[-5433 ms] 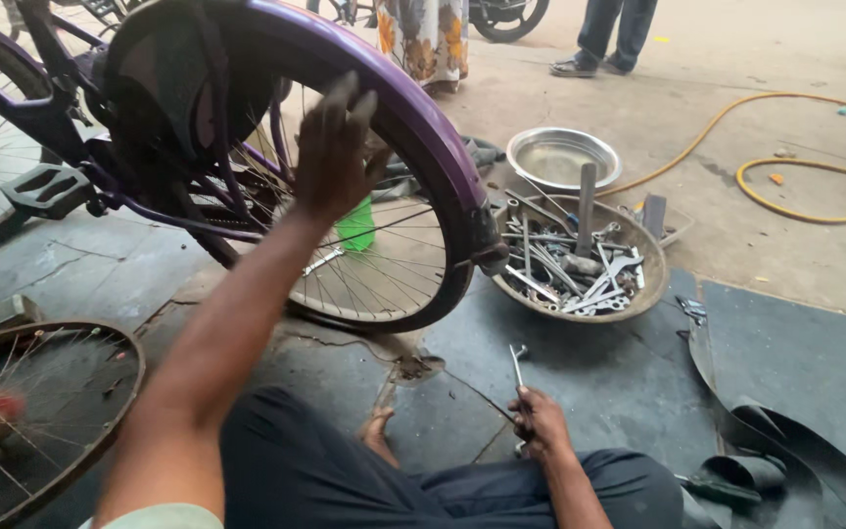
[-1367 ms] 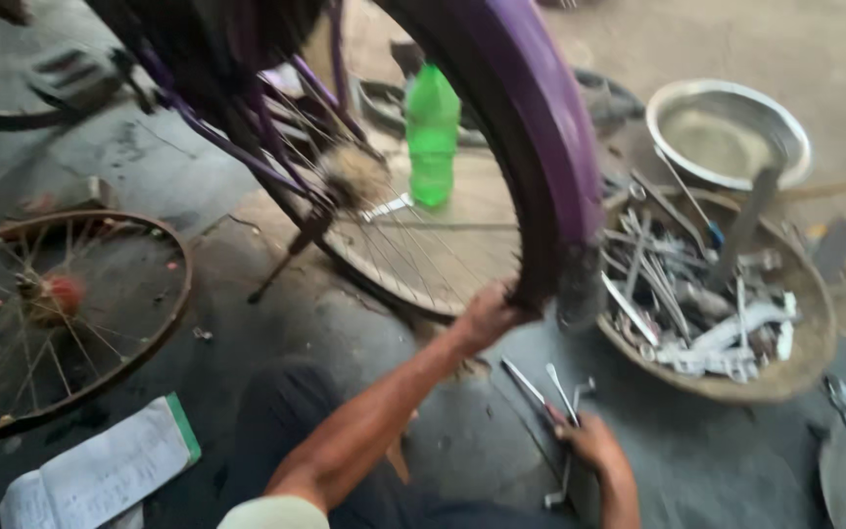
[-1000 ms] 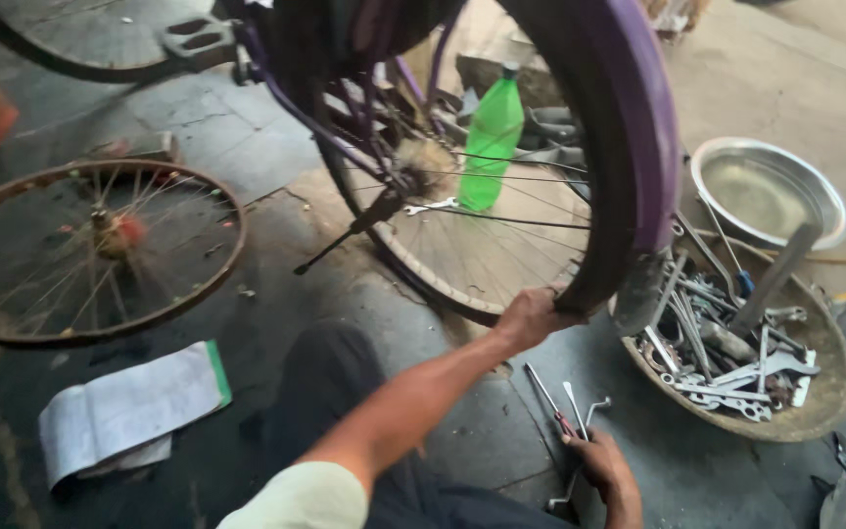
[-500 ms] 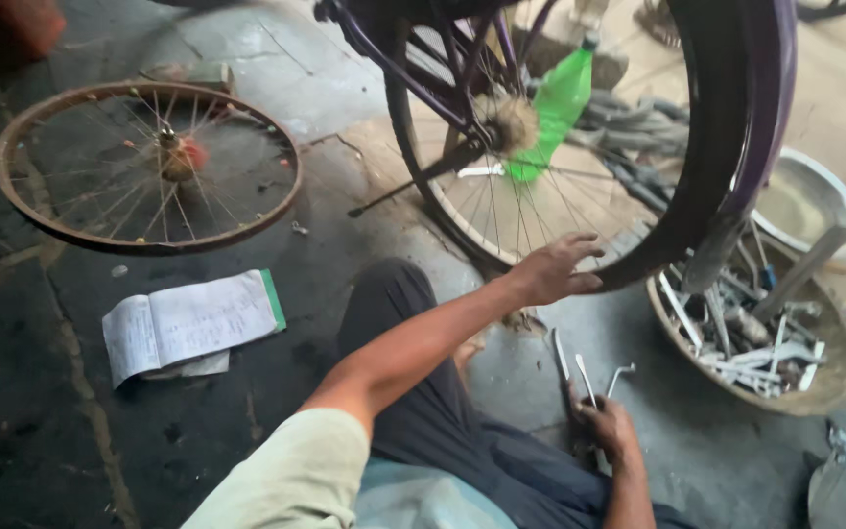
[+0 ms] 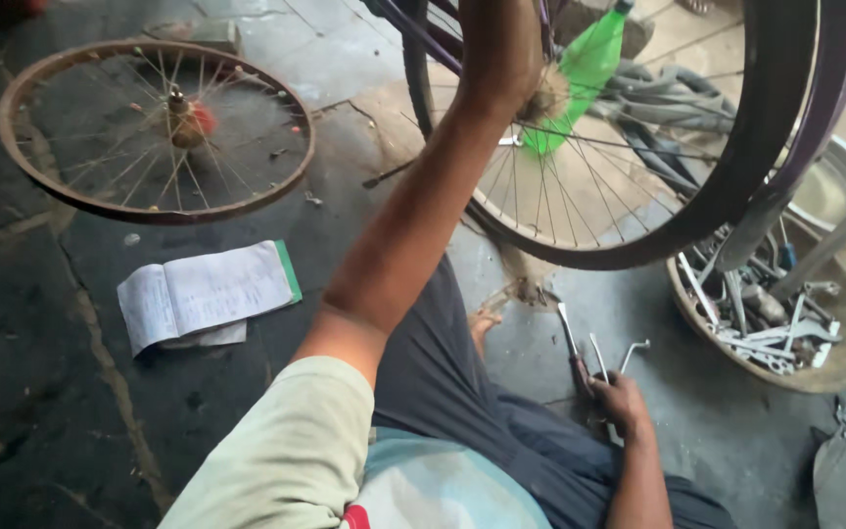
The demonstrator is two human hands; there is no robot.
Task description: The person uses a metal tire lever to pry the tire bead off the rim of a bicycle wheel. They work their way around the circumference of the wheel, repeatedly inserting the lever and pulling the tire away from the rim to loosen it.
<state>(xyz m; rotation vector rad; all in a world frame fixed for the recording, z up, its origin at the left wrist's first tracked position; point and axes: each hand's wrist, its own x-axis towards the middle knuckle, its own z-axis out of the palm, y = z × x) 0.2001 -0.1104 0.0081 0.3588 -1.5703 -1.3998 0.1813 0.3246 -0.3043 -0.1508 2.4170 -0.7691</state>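
The left hand is raised against the bicycle wheel, up near the hub; its fingers are cut off by the frame's top edge, so I cannot tell whether they are closed on anything. The right hand rests low on the floor, fingers closed around what look like spanners. A steady hold up there would help keep that wheel from swinging. Room is tight on the right: the tool bowl sits just beside the tyre. The left has more open floor, past the booklet and the bare rim.
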